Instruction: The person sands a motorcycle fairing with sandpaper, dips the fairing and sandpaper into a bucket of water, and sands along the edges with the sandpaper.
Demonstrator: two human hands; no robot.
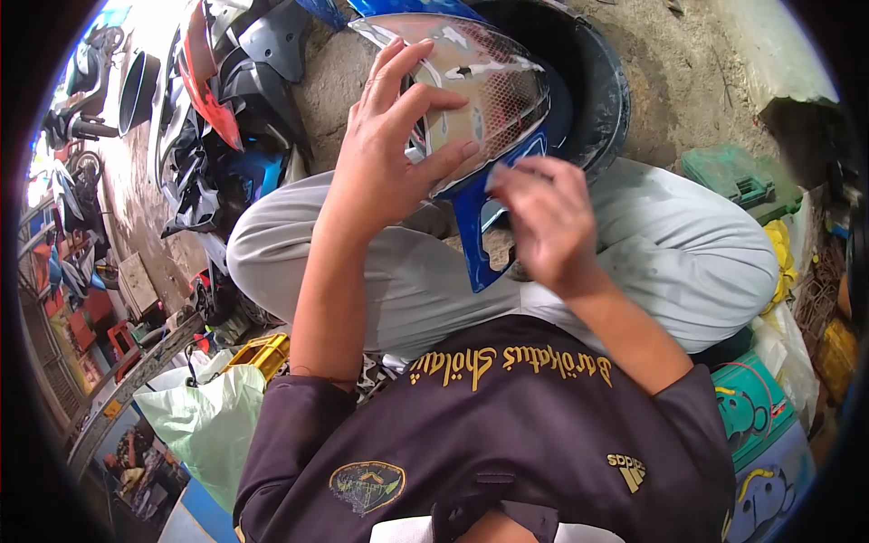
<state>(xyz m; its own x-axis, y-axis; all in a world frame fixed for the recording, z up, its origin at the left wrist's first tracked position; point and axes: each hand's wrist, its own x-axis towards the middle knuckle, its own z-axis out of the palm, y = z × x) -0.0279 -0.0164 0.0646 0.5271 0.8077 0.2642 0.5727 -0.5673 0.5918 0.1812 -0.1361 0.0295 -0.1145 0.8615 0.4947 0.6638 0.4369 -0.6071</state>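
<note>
A blue plastic panel [468, 231], which looks like a motorcycle fairing piece, lies across my lap with its narrow end toward me. Over its far part is a shiny, see-through sheet [507, 100] with a red and dark honeycomb pattern. My left hand [398, 136] rests on the left side of the sheet, its fingers spread and the thumb apart from them. Beside the panel's right edge, my right hand [554, 222] is closed with bent fingertips near the sheet's lower end. Motion blurs it, and whatever is between its fingers cannot be made out.
A black tub [611, 109] stands just beyond the panel. Several fairing parts [262, 90] are piled at the left. On the right sit a green case [733, 176] and a teal box [751, 398]. A pale plastic bag [195, 421] and yellow crate [261, 355] are by my left side.
</note>
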